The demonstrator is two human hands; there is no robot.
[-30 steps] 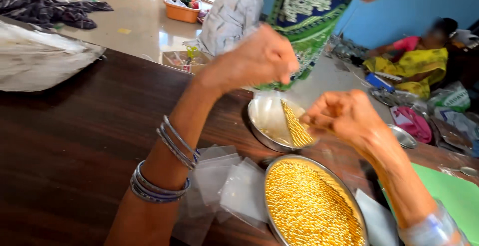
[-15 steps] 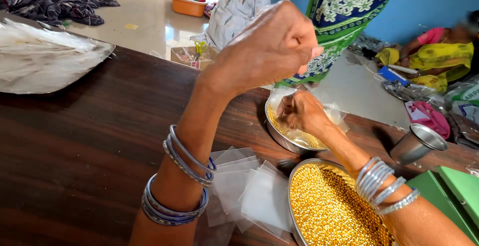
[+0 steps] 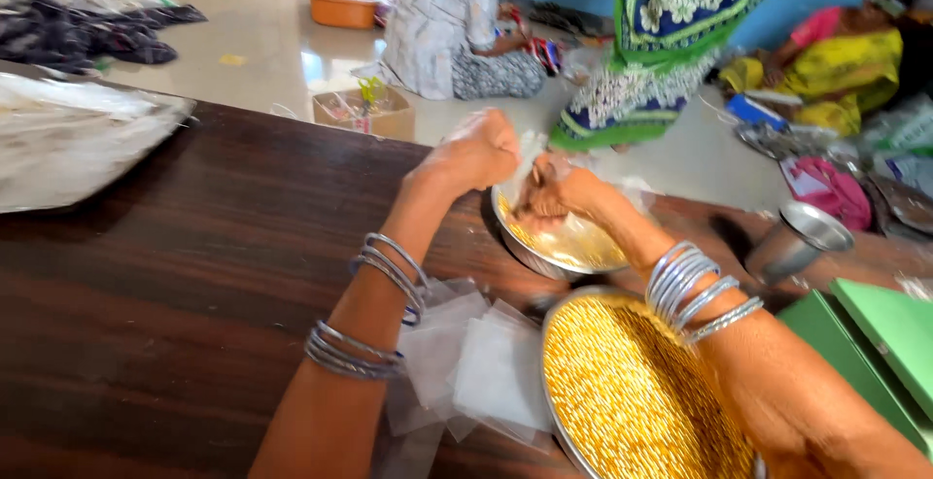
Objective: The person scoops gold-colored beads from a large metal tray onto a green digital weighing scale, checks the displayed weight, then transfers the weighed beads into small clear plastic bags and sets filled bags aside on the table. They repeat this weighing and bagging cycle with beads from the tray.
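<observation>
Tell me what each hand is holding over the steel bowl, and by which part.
The left hand pinches a small clear bag by its top edge. The right hand is cupped at its mouth; whether it holds anything cannot be told.

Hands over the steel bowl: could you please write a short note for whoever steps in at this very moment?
Left hand: closed in a fist above the steel bowl; what it pinches is blurred.
Right hand: fingers curled at the bowl's far rim, over the yellow grains inside.
Large tray of yellow grains sits nearer, almost full.
Small clear bags lie loose on the dark wooden table, beside the tray.
A steel cup lies on the right.
Done: bowl partly filled. Left: the bags lie flat, apparently unfilled.
</observation>
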